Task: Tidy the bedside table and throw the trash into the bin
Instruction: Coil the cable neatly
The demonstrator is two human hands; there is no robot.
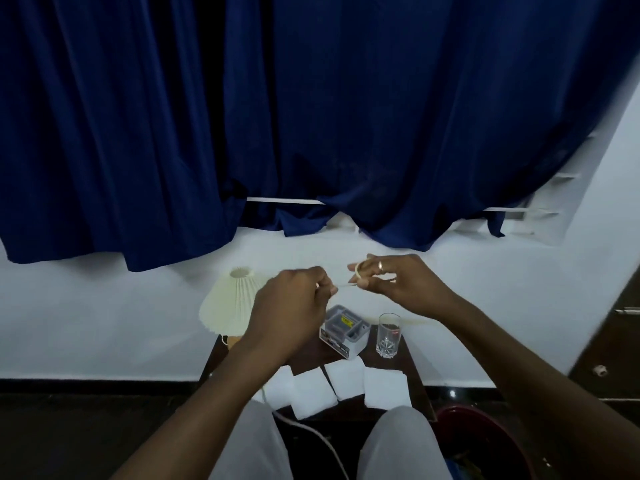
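Left hand (294,306) pinches pale cord (343,285) taut; right hand (398,282), at its 3 o'clock, has it looped round curled fingers — likely coiling it for neatness above the desk (414,375).

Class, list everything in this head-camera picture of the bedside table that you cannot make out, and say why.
All head view.
Lamp base: mostly behind the left forearm.
Box label: print too small, blurred.
Bin contents: dark, covered by the right forearm, cut by the bottom edge.
Pale cord pinched between left hand and right hand: too thin to identify.
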